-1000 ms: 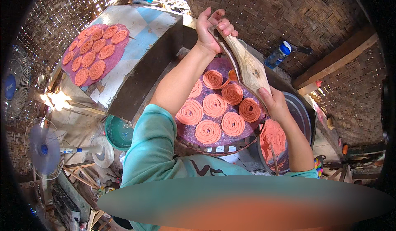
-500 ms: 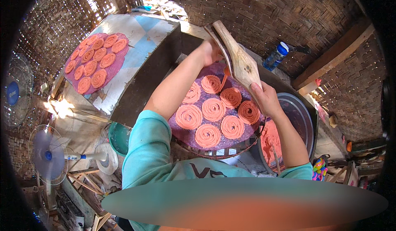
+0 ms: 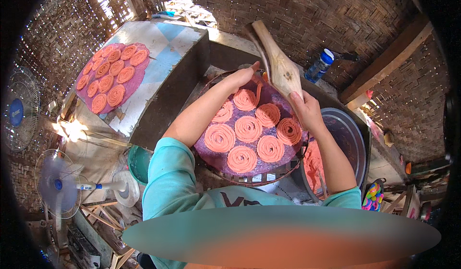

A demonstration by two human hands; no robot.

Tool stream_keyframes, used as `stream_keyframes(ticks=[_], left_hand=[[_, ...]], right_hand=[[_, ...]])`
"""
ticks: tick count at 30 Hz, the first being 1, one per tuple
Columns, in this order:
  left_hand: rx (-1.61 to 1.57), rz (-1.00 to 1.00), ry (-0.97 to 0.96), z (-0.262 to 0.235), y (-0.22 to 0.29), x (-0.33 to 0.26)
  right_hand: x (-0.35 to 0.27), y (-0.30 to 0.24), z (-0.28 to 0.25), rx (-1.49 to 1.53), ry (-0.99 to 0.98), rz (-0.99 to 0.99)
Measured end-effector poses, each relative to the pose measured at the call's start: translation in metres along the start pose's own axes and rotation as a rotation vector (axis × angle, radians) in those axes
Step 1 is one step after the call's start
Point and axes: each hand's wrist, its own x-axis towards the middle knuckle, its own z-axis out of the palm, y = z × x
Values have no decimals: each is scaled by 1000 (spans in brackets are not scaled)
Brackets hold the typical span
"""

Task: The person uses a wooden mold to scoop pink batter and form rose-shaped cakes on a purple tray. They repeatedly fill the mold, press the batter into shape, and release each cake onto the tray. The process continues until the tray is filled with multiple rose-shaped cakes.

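Gripped in my right hand (image 3: 309, 113) is a two-handled wooden dough press (image 3: 283, 67), tilted above the far right of a round tray. A strand of orange dough (image 3: 259, 94) runs below the press, beside one coil. My left hand (image 3: 244, 78) is off the press, its fingers stretched out over the tray's far edge; I cannot tell if they touch it. On the tray, a purple sheet (image 3: 218, 161) carries several orange dough spirals (image 3: 248, 129). The underside of the press is hidden.
A large dark tub (image 3: 353, 139) of orange dough (image 3: 314, 166) stands to the right. At left, another purple sheet (image 3: 129, 89) of spirals lies on a white-and-blue board (image 3: 153, 53). Also around are a blue-capped bottle (image 3: 320, 66), a green basin (image 3: 138, 163) and a fan (image 3: 57, 185).
My left hand has let go of the press's far part and come down and slightly left, its fingers now stretched out. The right hand still holds the press, which has shifted slightly.
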Motion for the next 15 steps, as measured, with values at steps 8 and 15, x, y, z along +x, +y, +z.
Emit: stream_keyframes(ticks=[8,15], left_hand=[[375,-63,157,-15,0,-24],[611,-142,203,-9,4,-36]], right_hand=[[-11,11,-17,186,73,104],[-29,16,-24,219,130,70]])
